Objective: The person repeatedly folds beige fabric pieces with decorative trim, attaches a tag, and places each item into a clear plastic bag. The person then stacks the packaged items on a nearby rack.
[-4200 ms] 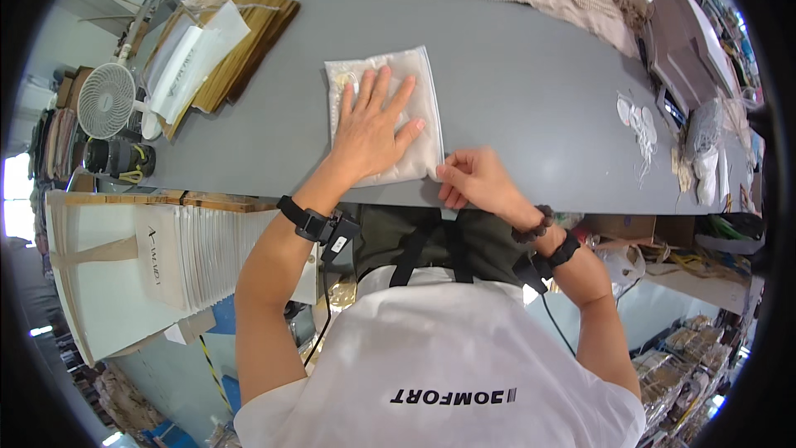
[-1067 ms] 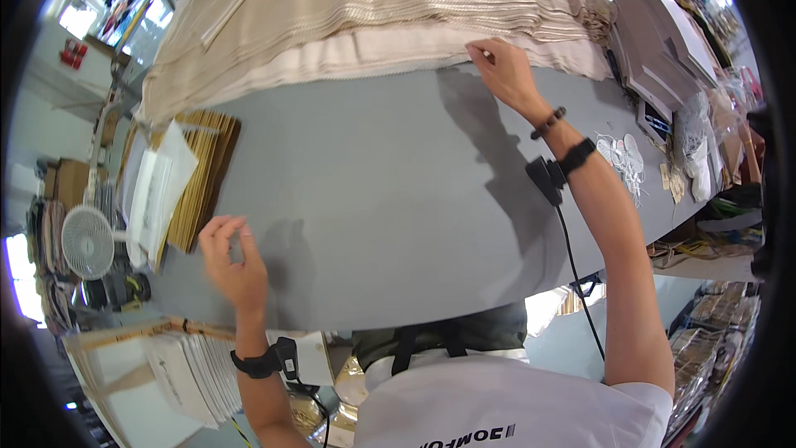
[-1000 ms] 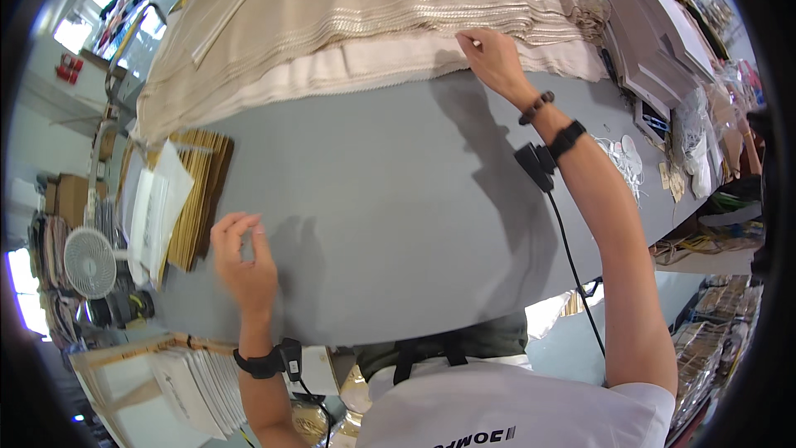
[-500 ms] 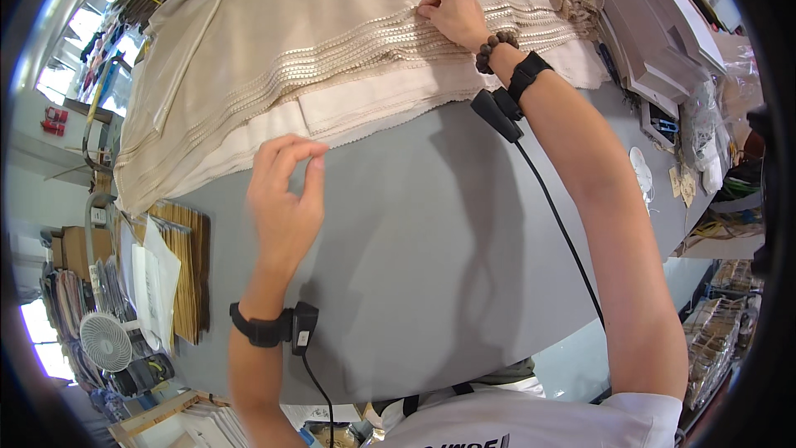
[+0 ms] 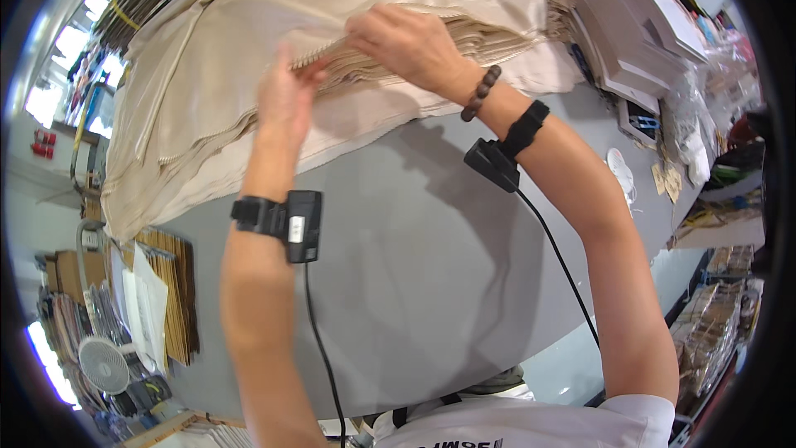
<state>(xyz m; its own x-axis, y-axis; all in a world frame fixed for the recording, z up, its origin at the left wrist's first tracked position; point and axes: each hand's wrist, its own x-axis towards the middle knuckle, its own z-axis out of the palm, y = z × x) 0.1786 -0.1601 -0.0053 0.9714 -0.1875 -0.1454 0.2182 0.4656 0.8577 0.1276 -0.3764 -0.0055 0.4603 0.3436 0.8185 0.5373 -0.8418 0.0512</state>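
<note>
Layers of beige satin fabric lie stacked across the far part of the grey table, their stitched edges facing me. My right hand is closed on the edge of an upper layer, which is raised off the stack between my hands. At the left end of that raised edge is my left hand. Motion smears its fingers, so whether they grip the cloth cannot be made out. A paler bottom layer sticks out below the others. Both wrists wear black straps with small cabled devices.
Brown card folders with white papers stand at the table's left, beside a small white fan. White boxes and clear plastic bags crowd the right side. Tan tags lie near the right edge of the grey table.
My left hand has moved forward from above the bare table to the fabric edge. My right hand has come left and nearer, lifting a layer's edge. The rows of stitched edges are now partly covered.
</note>
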